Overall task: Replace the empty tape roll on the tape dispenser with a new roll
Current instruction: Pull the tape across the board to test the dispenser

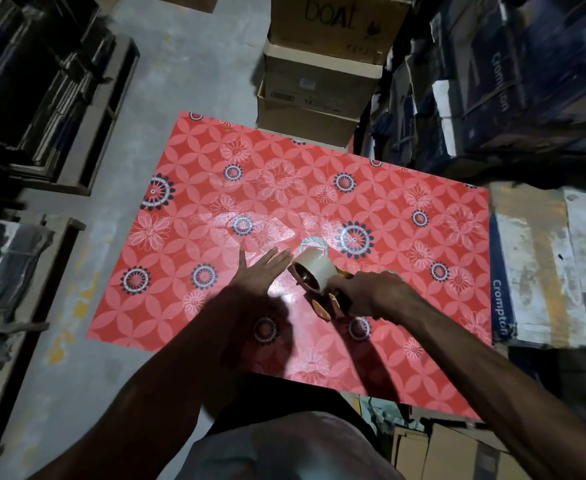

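Head view: tape dispenser [322,289] is held just above the red patterned table [215,188], near its middle, with a cream roll [314,270] seated on the hub at its far end. Right hand [371,292] is wrapped around the dispenser's handle, fingers closed on it, so the tool is carried from its rear. Left hand [260,271] is flat and spread, fingers extended, its fingertips just beside the roll's open side; it grips nothing, and whether it touches the roll is not clear. Behind the roll another ring-shaped object [314,244] lies flat on the table; whether that is the spent core or a spare roll cannot be told.

Judging by its look, the dispenser is light, rigid plastic and metal, best held by the handle as it is now, keeping clear of the toothed blade end. A roll is stiff across its width, light, and smooth on its outer face, so it should be taken by the rim or pressed from its side face, squarely along the hub, since a tilted push could jam it.
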Demonstrator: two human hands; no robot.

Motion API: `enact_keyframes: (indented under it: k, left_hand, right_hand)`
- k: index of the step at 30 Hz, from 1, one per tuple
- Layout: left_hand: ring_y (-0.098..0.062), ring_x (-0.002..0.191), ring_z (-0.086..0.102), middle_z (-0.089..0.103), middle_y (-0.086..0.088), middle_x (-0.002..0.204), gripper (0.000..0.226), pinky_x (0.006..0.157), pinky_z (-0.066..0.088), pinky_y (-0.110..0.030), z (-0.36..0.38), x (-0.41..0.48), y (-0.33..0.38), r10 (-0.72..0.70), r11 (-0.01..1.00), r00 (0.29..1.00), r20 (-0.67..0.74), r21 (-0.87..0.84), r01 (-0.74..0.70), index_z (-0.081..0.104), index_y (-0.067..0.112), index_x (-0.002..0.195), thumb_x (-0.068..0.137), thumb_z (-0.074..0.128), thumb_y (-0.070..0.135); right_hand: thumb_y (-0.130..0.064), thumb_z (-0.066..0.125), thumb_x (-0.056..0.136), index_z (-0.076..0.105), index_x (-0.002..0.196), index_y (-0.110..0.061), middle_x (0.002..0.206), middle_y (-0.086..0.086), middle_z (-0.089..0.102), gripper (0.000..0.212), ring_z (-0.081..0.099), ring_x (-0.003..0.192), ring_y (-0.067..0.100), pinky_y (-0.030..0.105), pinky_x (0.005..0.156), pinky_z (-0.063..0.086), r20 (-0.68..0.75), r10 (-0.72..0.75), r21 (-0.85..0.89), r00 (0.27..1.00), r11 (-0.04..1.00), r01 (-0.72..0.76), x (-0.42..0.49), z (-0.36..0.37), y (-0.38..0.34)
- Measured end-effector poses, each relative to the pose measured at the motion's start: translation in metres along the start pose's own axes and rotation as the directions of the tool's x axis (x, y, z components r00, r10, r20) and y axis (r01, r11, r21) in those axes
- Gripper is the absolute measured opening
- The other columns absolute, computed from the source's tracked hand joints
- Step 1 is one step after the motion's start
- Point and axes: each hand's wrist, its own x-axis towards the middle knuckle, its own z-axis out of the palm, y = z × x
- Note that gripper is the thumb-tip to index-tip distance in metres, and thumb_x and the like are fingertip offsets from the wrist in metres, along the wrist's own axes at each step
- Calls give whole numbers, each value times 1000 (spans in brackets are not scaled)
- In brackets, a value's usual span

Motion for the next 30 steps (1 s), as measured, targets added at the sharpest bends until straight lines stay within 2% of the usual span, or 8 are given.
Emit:
enact_keyframes:
  k: [5, 10, 13, 17, 21, 24, 26, 30]
  left_hand:
    - [-15, 165, -13, -17, 14, 177, 122, 112, -15, -84, -1, -2, 2, 8, 1000, 1000, 2, -24, -8, -10, 32, 169, 83, 58, 84]
    - [-14, 165, -13, -17, 14, 177, 123, 112, -17, -83, -4, -5, 4, -4, 1000, 1000, 8, -22, 4, -12, 30, 169, 84, 59, 83]
    - [-13, 164, -14, -19, 15, 176, 121, 113, -15, -83, -5, -4, 5, -11, 1000, 1000, 14, -9, 11, -15, 29, 168, 86, 57, 82]
    - [-12, 165, -13, -18, 16, 177, 114, 115, -13, -83, -5, -1, 4, -22, 1000, 999, 29, -14, 23, -13, 31, 168, 92, 62, 70]
    - [-12, 164, -14, -18, 16, 177, 119, 115, -14, -81, 1, -2, -1, -14, 1000, 1000, 7, -13, 14, -12, 34, 169, 87, 66, 70]
    - [-11, 164, -15, -18, 17, 176, 124, 114, -18, -80, 2, -3, 0, -8, 1000, 1000, -16, -19, 7, -13, 34, 169, 84, 71, 69]
    - [-11, 164, -15, -19, 17, 176, 125, 113, -18, -81, 1, -3, -1, -2, 1000, 1000, -17, -18, 1, -14, 33, 168, 84, 68, 74]
    - [-14, 165, -14, -17, 15, 177, 129, 112, -17, -84, 4, 0, -4, 15, 999, 1000, -19, -37, -15, -11, 32, 169, 78, 61, 86]
  right_hand:
    - [-26, 58, 101, 43, 142, -25, 117, 11, 67, 44, 66, 86, 26, 40, 84, 52, -32, -29, -28, 999, 999, 28, -2, 10, -3]
    - [-19, 66, 97, 51, 143, -23, 124, 10, 65, 48, 64, 106, 27, 32, 79, 49, -46, -9, -54, 999, 999, 7, 26, 2, -21]
    - [-19, 54, 103, 56, 139, -15, 116, 10, 66, 36, 62, 122, 29, 33, 93, 49, -43, 73, -33, 996, 997, -75, 33, 3, -40]
    - [-24, 44, 107, 60, 131, -13, 128, 10, 67, 31, 62, 124, 28, 31, 88, 43, -90, 148, 50, 985, 988, -144, 40, 7, -56]
    - [-24, 51, 103, 63, 121, -9, 96, 7, 63, 27, 66, 106, 26, 33, 92, 52, -23, 186, 144, 982, 973, -181, 35, 7, -36]
    - [-21, 57, 99, 58, 134, -8, 115, 12, 71, 38, 65, 87, 29, 30, 63, 49, 26, 180, 122, 983, 976, -181, 24, 18, -17]
    - [-23, 61, 97, 52, 133, -11, 116, 13, 72, 39, 68, 75, 26, 32, 61, 50, 42, 166, 134, 985, 976, -170, 15, 23, -4]
    - [-22, 70, 95, 45, 135, -26, 108, 12, 66, 47, 68, 63, 23, 37, 56, 60, -10, 147, 467, 989, 875, -125, -5, 31, 36]
